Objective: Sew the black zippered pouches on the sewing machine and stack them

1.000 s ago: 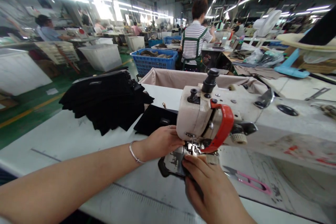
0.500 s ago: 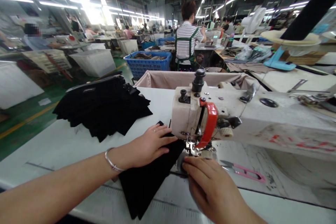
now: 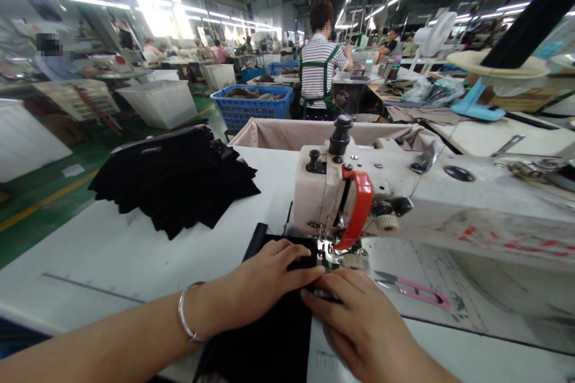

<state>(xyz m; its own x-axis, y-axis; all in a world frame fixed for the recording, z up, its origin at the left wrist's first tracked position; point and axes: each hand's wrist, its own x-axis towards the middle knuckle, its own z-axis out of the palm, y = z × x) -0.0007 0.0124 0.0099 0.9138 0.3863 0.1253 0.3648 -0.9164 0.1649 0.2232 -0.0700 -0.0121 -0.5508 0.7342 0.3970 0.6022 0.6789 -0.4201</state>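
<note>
A piece of black fabric [image 3: 278, 341] lies on the sewing machine's bed, its right edge beside the metal presser foot [image 3: 325, 251]. Flat on top of it rests my left hand [image 3: 269, 278], fingers stretched toward the foot. My right hand [image 3: 362, 311] is closed at the fabric's right edge, just in front of the foot; its fingertips are partly hidden. The white sewing machine [image 3: 426, 191] has a red guard [image 3: 360, 209] above the needle area. Pink-handled thread snips [image 3: 417, 292] lie on the bed, right of my right hand.
A fanned stack of black fabric pieces [image 3: 175, 173] lies at the table's left. Behind the machine is a pinkish cloth-lined bin [image 3: 278, 134]. Farther off are a blue basket [image 3: 251, 109] and a co-worker in a striped shirt [image 3: 318, 72]. A black thread cone [image 3: 525, 30] stands at right.
The black fabric has turned, so its edge now runs more nearly straight toward me. My left hand has moved right and nearer, close to my right hand, which has shifted slightly left.
</note>
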